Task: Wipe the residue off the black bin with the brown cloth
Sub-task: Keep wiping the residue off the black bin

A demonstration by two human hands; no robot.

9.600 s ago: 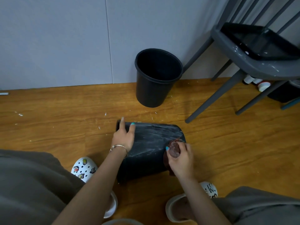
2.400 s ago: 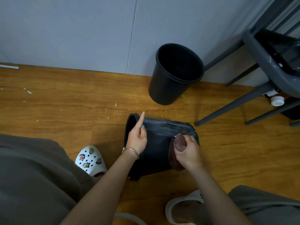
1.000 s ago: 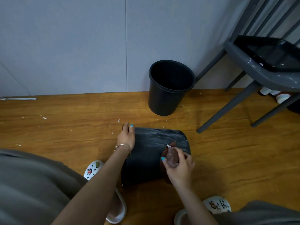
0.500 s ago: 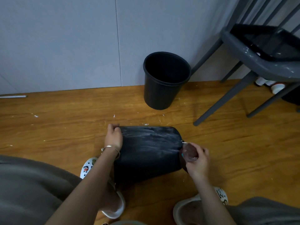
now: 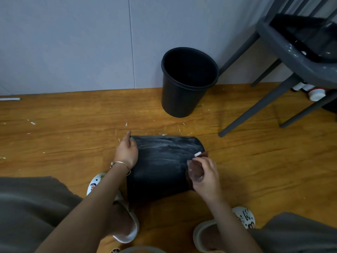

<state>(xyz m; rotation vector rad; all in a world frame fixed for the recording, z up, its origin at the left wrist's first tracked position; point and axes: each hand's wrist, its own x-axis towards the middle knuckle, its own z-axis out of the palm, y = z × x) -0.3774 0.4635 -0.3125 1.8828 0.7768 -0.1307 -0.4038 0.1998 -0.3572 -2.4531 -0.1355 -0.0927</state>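
**Cloth back on the bin's side, much residue left**

While the left hand (image 5: 127, 152) presses on the open end of the bin (image 5: 160, 170), which lies on its side on the floor (image 5: 63, 125) between the person's feet, the right hand (image 5: 206, 175) is closed on the bunched cloth (image 5: 195, 172) and lays it against the bin's wall near the base end. Half a second ago this hand and the cloth were off the base edge, to the right; now they have come back onto the wall. The left hand has moved little, from a curled grip on the rim to a flatter hold; its fingers lie on the rim, closed against it rather than spread. I judge that one stroke has ended and a new one begins. White smears still cover the upper wall, most of all toward the far side, so the wiping is far from finished. A small white scrap (image 5: 197, 154) sits at the base edge, just above the cloth. A second bin (image 5: 182, 99) stands upright by the wall, well apart.
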